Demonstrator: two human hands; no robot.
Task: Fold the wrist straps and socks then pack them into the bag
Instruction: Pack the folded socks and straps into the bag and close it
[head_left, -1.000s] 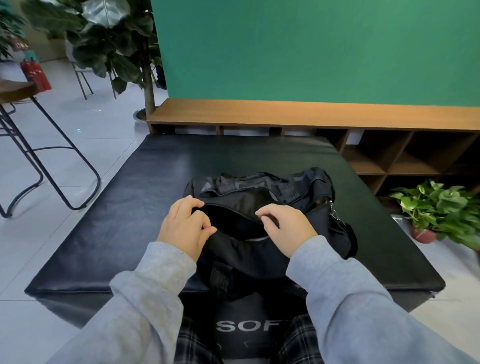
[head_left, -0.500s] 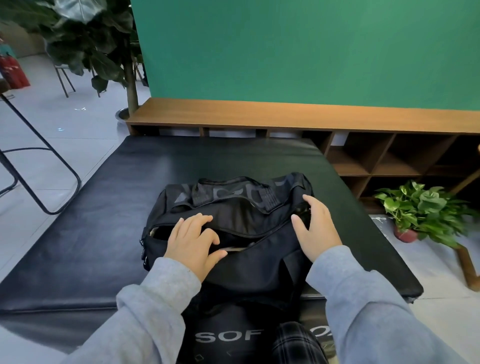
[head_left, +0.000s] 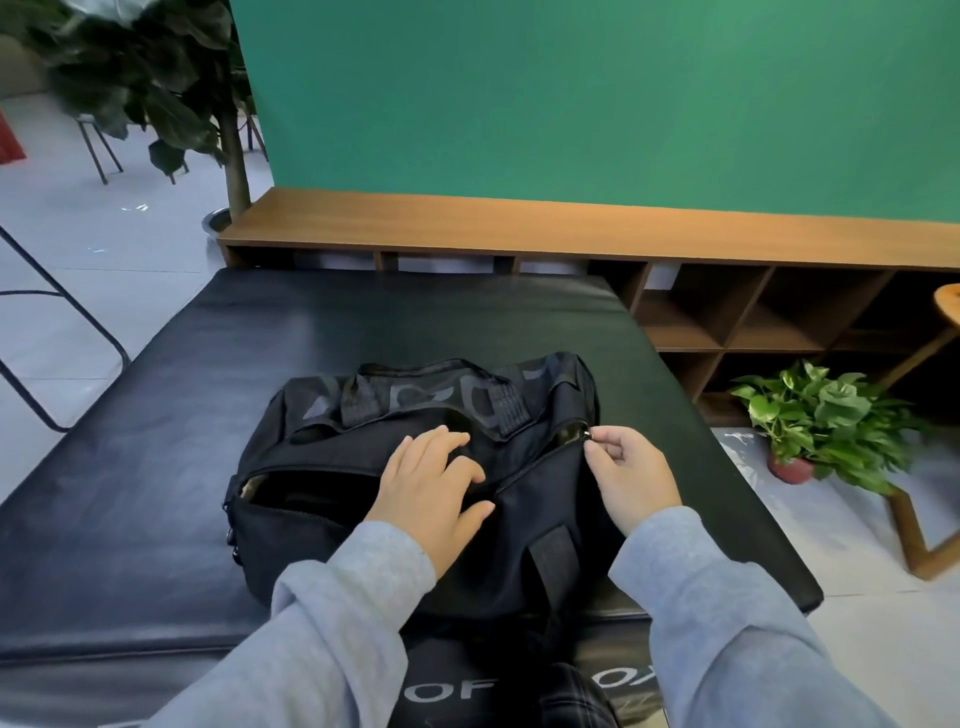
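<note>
A black duffel bag (head_left: 332, 447) lies on a black padded mat (head_left: 156, 415) in front of me. Its top zipper gapes at the left end and looks closed along the right part. My left hand (head_left: 434, 486) rests flat on the bag's top, fingers spread, pressing the fabric by the zipper line. My right hand (head_left: 631, 475) pinches the small metal zipper pull (head_left: 588, 435) at the bag's right end between thumb and fingers. No wrist straps or socks show; the bag's inside is dark.
A low wooden shelf unit (head_left: 571, 234) runs along the green wall behind the mat. A potted plant (head_left: 826, 415) stands on the floor to the right, beside a wooden stool leg (head_left: 914, 525). A large leafy tree (head_left: 156, 78) and black metal stool legs (head_left: 62, 338) are at the left.
My right hand went from the bag's right end to pinching the zipper pull. My left hand slid right and flattened on the bag top. The view shifted, so the bag sits further left.
</note>
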